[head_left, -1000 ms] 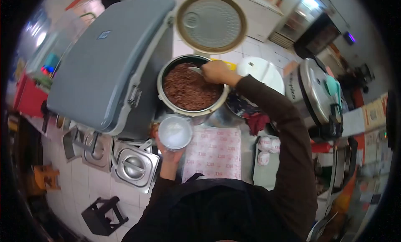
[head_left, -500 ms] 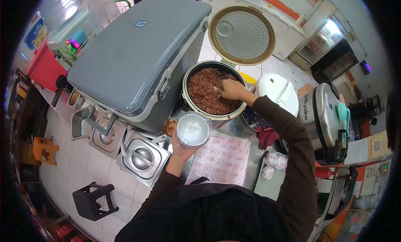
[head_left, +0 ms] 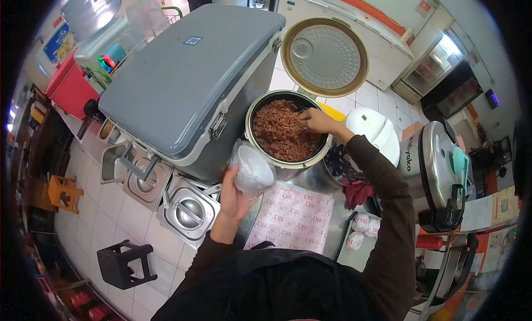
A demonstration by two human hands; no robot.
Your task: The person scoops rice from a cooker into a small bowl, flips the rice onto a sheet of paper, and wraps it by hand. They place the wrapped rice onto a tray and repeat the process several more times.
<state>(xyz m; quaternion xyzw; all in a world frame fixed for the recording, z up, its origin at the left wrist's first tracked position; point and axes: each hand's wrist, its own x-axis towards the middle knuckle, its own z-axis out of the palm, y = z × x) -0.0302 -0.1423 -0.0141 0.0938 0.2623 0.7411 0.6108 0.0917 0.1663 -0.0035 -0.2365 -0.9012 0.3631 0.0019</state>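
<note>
Reddish-brown cooked rice (head_left: 277, 127) fills the pot of an open rice cooker (head_left: 250, 137). My right hand (head_left: 317, 121) reaches into the pot from the right, its bent fingers closed at the rice. Whatever they grip is hidden. Left of the paper, my left hand (head_left: 235, 196) is wrapped around a small bowl (head_left: 255, 168) covered in clear plastic, tilted towards the cooker. Below both hands lies a stack of pink printed wrapping paper (head_left: 291, 216) on the metal counter.
A large grey cooler box (head_left: 188, 83) stands left of the cooker, whose raised lid (head_left: 324, 58) is behind it. Lidded steel pans (head_left: 188, 210) sit lower left. To the right are a white lid (head_left: 371, 130), a Miyako cooker (head_left: 429, 171) and a tray with wrapped bundles (head_left: 360, 224).
My left hand has tipped the bowl from facing upward to leaning sideways. My right hand stays in the pot, its fingers shifted slightly over the rice. The whole view has moved slightly.
</note>
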